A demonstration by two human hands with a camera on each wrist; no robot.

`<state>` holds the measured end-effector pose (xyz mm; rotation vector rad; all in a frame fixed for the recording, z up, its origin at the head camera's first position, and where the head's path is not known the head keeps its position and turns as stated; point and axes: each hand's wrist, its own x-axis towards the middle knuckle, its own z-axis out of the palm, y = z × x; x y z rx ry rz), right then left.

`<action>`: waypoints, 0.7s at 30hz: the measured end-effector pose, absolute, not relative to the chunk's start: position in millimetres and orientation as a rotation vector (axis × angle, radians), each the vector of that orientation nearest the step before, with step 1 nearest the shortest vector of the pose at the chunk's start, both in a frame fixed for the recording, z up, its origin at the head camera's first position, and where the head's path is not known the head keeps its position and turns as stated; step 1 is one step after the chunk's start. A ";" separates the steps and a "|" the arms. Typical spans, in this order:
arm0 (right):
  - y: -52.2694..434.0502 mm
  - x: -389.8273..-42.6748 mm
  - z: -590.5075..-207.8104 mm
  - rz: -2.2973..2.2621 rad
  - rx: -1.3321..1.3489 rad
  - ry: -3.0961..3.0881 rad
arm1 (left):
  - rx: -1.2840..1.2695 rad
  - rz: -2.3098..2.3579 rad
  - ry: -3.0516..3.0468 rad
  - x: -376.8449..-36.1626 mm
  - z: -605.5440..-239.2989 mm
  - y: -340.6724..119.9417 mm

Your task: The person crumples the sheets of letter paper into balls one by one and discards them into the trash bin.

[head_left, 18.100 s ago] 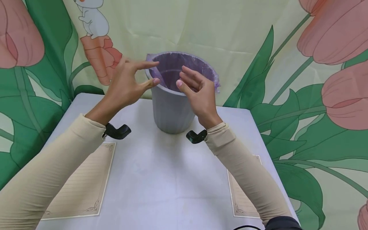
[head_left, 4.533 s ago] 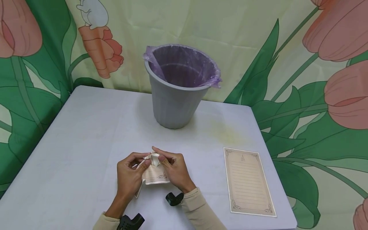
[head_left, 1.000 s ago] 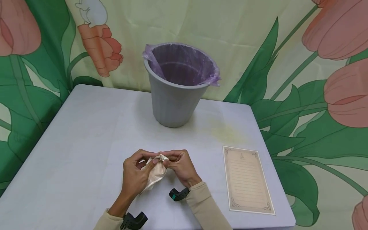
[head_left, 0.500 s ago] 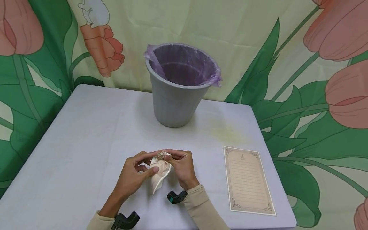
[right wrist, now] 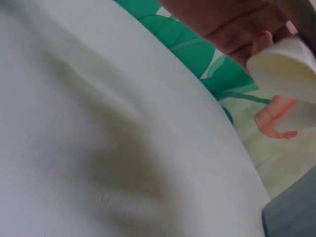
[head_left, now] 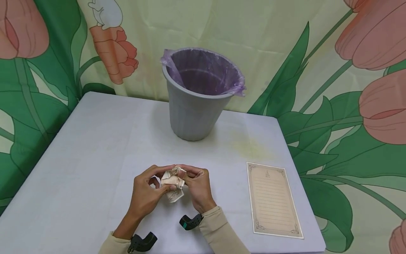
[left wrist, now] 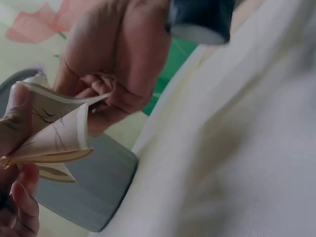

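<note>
A: Crumpling is what the head view shows, low and centre in the frame: the left hand [head_left: 144, 197] and right hand [head_left: 197, 188] each have a grip clenched on the same paper wad [head_left: 172, 183], held just above the counter [head_left: 95, 148], likely so both sets of fingers can squeeze it small.

B: And the bin [head_left: 193, 116]?

A: At the upper centre, well apart from the hands. Its purple liner [head_left: 203, 74] looks bare inside. A flat lined sheet [head_left: 272, 199] lies at the lower right.

B: The left wrist view?

A: Folded paper [left wrist: 59, 138] at the left, pinched by fingertips [left wrist: 19, 106].

B: The right wrist view?

A: Paper [right wrist: 291, 66] at the upper right, fingers behind it.
</note>
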<state>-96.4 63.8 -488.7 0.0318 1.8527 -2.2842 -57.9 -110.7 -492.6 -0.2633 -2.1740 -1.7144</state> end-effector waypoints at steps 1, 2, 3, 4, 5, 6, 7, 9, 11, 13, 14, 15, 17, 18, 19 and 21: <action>62.8 -95.6 -488.0 -2.280 0.043 1.852 | -0.247 -1.703 -2.166 -57.7 -492.0 -110.1; 61.9 -94.7 -487.4 -2.272 0.050 1.852 | -0.227 -1.691 -2.160 -57.5 -491.3 -109.5; 60.9 -93.2 -486.7 -2.259 0.044 1.857 | -0.203 -1.691 -2.148 -57.4 -490.7 -109.1; 60.0 -91.6 -485.6 -2.248 0.034 1.859 | -0.182 -1.693 -2.140 -57.4 -490.1 -108.9; 59.2 -90.1 -484.9 -2.238 0.021 1.862 | -0.163 -1.698 -2.131 -57.5 -489.8 -108.9; 58.6 -88.8 -484.4 -2.229 0.011 1.865 | -0.144 -1.704 -2.127 -57.7 -489.6 -108.9; 58.6 -87.5 -483.9 -2.220 -0.002 1.870 | -0.127 -1.707 -2.125 -57.9 -489.4 -108.6; 59.7 -86.0 -483.2 -2.202 -0.041 1.879 | -0.102 -1.725 -2.116 -58.6 -489.3 -107.3; 62.2 -86.8 -483.5 -2.189 -0.086 1.877 | -0.086 -1.739 -2.108 -58.8 -489.7 -106.1; 66.3 -87.8 -484.1 -2.167 -0.160 1.865 | -0.060 -1.762 -2.091 -58.8 -490.2 -104.7; 68.3 -88.5 -484.5 -2.156 -0.203 1.851 | -0.042 -1.782 -2.078 -58.9 -490.6 -104.4; 70.1 -89.0 -485.1 -2.141 -0.245 1.842 | -0.021 -1.798 -2.071 -58.9 -491.1 -104.3; 72.8 -89.8 -486.2 -2.116 -0.320 1.823 | 0.022 -1.837 -2.059 -58.5 -492.0 -104.3; 73.9 -90.2 -486.8 -2.109 -0.349 1.816 | 0.044 -1.863 -2.052 -58.3 -492.4 -104.2; 74.3 -90.5 -487.1 -2.100 -0.373 1.820 | 0.065 -1.884 -2.051 -58.0 -492.5 -104.2; 74.4 -91.2 -487.7 -2.082 -0.411 1.844 | 0.099 -1.914 -2.050 -57.1 -492.2 -104.0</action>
